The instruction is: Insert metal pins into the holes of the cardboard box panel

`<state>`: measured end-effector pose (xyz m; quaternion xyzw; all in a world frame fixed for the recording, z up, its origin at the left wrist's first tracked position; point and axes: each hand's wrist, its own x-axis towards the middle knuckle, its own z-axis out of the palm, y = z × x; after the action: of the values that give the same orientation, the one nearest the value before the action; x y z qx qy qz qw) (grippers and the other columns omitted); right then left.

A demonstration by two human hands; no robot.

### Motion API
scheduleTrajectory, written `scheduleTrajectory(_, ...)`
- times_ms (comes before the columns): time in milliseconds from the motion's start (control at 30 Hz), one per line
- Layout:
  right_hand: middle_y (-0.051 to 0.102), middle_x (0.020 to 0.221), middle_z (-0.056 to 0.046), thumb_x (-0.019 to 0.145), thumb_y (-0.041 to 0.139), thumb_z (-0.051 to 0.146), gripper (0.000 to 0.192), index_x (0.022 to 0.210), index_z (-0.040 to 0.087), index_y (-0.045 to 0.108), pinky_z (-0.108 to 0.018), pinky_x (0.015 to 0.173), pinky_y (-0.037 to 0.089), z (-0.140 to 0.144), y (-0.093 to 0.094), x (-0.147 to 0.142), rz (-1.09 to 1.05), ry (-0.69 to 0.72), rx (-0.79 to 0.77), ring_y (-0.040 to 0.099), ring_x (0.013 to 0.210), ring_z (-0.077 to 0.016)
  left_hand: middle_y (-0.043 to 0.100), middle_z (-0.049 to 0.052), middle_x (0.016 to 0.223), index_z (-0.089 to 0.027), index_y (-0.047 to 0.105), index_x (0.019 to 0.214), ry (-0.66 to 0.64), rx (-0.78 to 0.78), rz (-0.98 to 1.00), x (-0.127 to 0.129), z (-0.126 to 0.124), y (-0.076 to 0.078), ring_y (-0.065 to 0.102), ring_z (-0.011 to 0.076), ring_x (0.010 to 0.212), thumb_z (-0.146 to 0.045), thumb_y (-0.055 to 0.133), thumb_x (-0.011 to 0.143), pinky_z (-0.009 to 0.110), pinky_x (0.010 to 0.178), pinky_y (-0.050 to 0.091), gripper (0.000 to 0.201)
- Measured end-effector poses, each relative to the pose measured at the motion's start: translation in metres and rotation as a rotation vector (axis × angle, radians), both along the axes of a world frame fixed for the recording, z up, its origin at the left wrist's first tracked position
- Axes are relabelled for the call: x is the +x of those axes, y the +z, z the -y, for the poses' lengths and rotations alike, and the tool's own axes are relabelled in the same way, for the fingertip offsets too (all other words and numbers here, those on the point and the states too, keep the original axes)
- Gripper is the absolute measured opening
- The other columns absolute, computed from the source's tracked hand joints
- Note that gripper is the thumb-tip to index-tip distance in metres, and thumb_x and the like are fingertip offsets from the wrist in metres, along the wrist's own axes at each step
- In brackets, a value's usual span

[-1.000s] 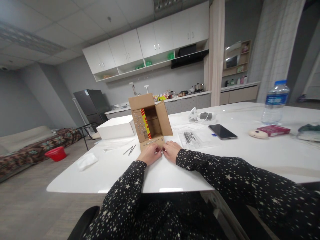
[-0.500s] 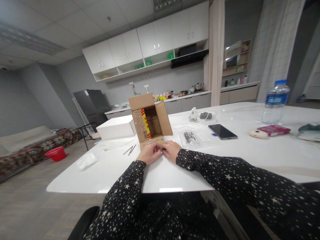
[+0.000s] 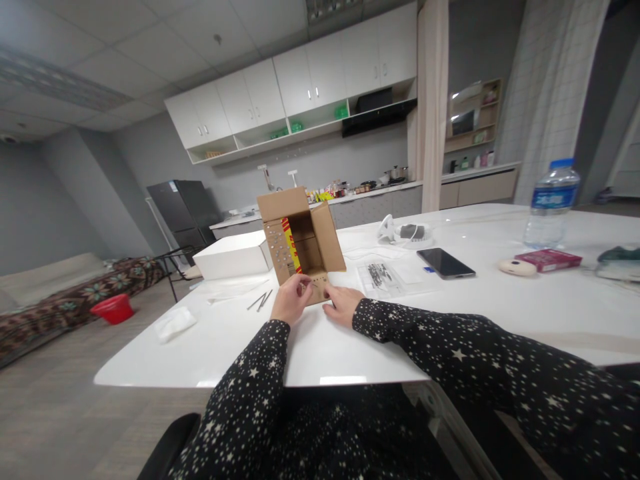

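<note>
An open cardboard box [image 3: 333, 243] with yellow-and-red tape stands on the white table, its mouth facing me. Small silvery pieces dot its left flap [image 3: 281, 257], and more small bits lie along the front flap [image 3: 319, 289]. My left hand [image 3: 291, 299] is over the left end of the front flap, thumb and fingers curled together; whatever sits between the fingertips is too small to make out. At that flap's right corner rests my right hand [image 3: 345, 305], thumb and forefinger apart. Two thin metal rods [image 3: 260, 301] lie left of the box.
Behind the box's left side is a white box [image 3: 233, 255]. To the right lie a clear bag of dark pieces [image 3: 383, 277], a phone [image 3: 446, 263], a white cabled device [image 3: 407, 230], a maroon packet [image 3: 549, 260] and a water bottle [image 3: 550, 207]. Crumpled tissue [image 3: 175, 324] lies left.
My hands, close together before, have parted. The left moved up and left over the front flap, uncovering more of it; the right hand's thumb and forefinger have spread.
</note>
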<state>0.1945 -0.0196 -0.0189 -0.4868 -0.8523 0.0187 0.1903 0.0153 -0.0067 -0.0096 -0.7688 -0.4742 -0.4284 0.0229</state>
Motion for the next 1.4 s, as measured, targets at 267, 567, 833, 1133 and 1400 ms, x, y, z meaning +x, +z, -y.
scheduleTrajectory(267, 0.069, 0.097, -0.007, 0.087, 0.043, 0.036, 0.024, 0.101, 0.022, 0.059, -0.028, 0.065, 0.038, 0.0, 0.001, 0.001, 0.064, 0.09, 0.018, 0.064, 0.085, -0.0215, 0.065, 0.002, 0.084, -0.019, 0.06, 0.091, 0.045, 0.044, 0.032, -0.002, -0.004, 0.001, 0.052, 0.0099, 0.061, -0.029, 0.052, 0.084, 0.024, 0.066, 0.045, 0.015)
scheduleTrajectory(567, 0.069, 0.097, -0.008, 0.088, 0.043, 0.035, 0.027, 0.104, 0.021, 0.06, -0.027, 0.067, 0.04, -0.001, -0.001, 0.001, 0.091, 0.091, 0.039, 0.064, 0.086, -0.021, 0.065, 0.002, 0.087, -0.019, 0.06, 0.093, 0.071, 0.07, 0.013, -0.002, -0.01, -0.001, 0.053, 0.0101, 0.063, -0.029, 0.052, 0.085, 0.024, 0.067, 0.045, 0.015)
scheduleTrajectory(833, 0.068, 0.102, -0.007, 0.088, 0.043, 0.034, 0.028, 0.107, 0.022, 0.059, -0.028, 0.071, 0.041, 0.003, 0.005, -0.001, 0.118, 0.054, -0.01, 0.063, 0.091, -0.0216, 0.067, 0.003, 0.092, -0.019, 0.061, 0.094, 0.111, 0.173, -0.112, -0.003, -0.016, -0.004, 0.058, 0.0129, 0.07, -0.024, 0.053, 0.086, 0.026, 0.07, 0.046, 0.013)
scheduleTrajectory(1133, 0.068, 0.104, -0.007, 0.089, 0.043, 0.034, 0.027, 0.108, 0.023, 0.059, -0.029, 0.074, 0.042, 0.004, 0.006, -0.003, 0.132, 0.035, -0.026, 0.063, 0.094, -0.0214, 0.068, 0.003, 0.096, -0.021, 0.064, 0.099, 0.162, 0.233, -0.212, 0.0, -0.02, -0.005, 0.064, 0.0161, 0.085, -0.027, 0.052, 0.089, 0.027, 0.076, 0.047, 0.017)
scheduleTrajectory(1400, 0.069, 0.102, -0.007, 0.088, 0.043, 0.034, 0.028, 0.107, 0.022, 0.059, -0.029, 0.071, 0.041, 0.003, 0.004, -0.005, 0.133, 0.033, -0.02, 0.064, 0.092, -0.0224, 0.069, 0.004, 0.099, -0.021, 0.066, 0.105, 0.204, 0.241, -0.312, 0.001, -0.022, -0.006, 0.064, 0.0179, 0.088, -0.028, 0.049, 0.091, 0.03, 0.078, 0.046, 0.023)
